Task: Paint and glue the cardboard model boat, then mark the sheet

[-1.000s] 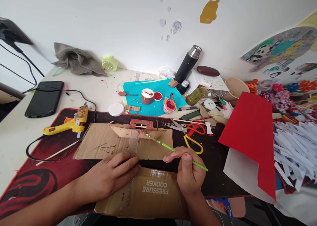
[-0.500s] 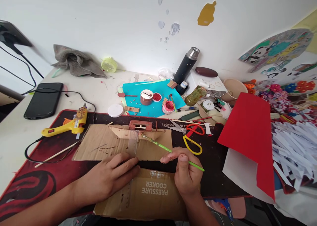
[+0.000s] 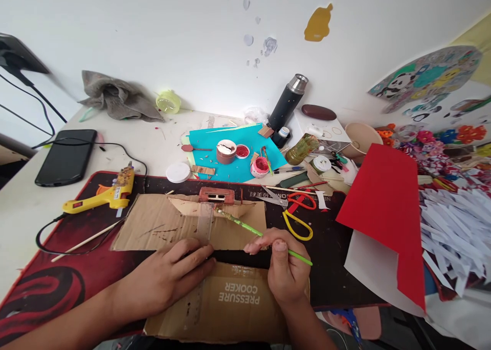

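Note:
A small model boat [image 3: 187, 206] with a reddish-brown painted cabin [image 3: 217, 196] lies on a cardboard sheet [image 3: 153, 227]. Its hull is bare brown. My left hand [image 3: 180, 271] is closed over a clear plastic ruler [image 3: 205, 223], whose far end lies against the hull. The ruler's near part reaches below the hand over the printed cardboard. In my right hand [image 3: 286, 263] is a slim green paintbrush [image 3: 249, 228], pinched between thumb and fingers. Its bristle end is at the hull, close beside the ruler; exact contact cannot be made out.
Scissors [image 3: 301, 223] lie right of the cardboard, a yellow glue gun [image 3: 111, 195] left. Open paint pots [image 3: 261, 167] stand on blue paper [image 3: 207, 135] behind. A black flask [image 3: 286, 105] stands tilted at the back. Red card [image 3: 379, 202] and white paper strips [image 3: 452, 237] fill the right side.
My right hand and the paintbrush have shifted very slightly to the left. The left hand stays on the ruler, and the whole view has moved a little.

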The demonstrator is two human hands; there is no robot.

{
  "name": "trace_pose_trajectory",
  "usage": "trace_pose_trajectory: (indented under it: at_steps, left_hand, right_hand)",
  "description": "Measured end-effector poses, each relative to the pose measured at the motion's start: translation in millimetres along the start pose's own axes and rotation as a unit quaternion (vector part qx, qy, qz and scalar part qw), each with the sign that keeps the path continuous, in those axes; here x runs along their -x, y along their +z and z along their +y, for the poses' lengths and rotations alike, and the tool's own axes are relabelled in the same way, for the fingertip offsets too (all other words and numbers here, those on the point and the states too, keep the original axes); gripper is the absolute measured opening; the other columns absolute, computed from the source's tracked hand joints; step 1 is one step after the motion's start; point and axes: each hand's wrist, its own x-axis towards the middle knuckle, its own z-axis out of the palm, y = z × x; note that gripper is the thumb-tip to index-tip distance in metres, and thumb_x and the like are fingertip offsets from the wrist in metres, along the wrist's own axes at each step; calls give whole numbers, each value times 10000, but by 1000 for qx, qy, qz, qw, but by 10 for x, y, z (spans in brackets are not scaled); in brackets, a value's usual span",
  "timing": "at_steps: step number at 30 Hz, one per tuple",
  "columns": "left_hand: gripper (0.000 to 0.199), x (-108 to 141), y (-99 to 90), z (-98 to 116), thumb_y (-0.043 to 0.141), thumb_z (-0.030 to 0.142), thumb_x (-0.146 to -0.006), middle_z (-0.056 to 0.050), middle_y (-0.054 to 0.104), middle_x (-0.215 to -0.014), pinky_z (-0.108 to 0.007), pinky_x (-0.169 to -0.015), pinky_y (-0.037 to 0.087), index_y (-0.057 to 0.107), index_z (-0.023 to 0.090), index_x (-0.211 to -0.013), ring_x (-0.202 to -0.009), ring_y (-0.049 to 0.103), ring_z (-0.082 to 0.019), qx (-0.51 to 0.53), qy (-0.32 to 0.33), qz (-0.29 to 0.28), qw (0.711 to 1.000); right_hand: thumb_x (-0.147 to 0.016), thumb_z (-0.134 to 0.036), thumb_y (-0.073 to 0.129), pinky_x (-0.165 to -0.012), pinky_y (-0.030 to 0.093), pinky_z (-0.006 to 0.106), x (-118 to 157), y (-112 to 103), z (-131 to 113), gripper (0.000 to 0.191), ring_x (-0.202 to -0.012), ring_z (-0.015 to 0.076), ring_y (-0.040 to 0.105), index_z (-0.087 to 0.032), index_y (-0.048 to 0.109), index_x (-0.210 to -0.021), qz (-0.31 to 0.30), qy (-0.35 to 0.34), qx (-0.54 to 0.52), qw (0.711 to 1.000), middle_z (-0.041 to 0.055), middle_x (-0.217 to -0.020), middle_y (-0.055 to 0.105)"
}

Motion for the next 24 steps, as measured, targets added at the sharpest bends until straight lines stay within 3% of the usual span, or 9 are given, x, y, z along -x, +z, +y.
trace_pose_trajectory:
  at_steps: [8,17,24]
  left_hand:
    - [435,26,33,9,491,47,-1040,-101,694,-1395,-341,-972,554,724,168,-1387,-1247,563,-285,11,-4,-2,1000]
    - [409,-2,-3,0,498,60,-1046,-105,699,-1379,-332,-962,558,740,169,-1357,-1240,560,-280,1,0,-5,1000]
    - [390,27,28,3,593,120,-1029,-118,681,-1408,-333,-985,563,725,181,-1392,-1252,555,-286,-4,2,-16,1000]
  right_hand:
    - [-1179,-414,568,-577,668,326,3,-81,4,397,-597,204,782,-209,791,-921,70,5,-23,997,31,-699,784]
    - [-1182,-392,575,-610,660,298,-16,0,-3,368,-660,194,804,-209,816,-972,12,8,-24,1000,55,-780,836]
    - [-1179,-414,569,-584,671,324,-4,-55,16,398,-599,203,787,-207,784,-915,67,16,-26,997,35,-706,795]
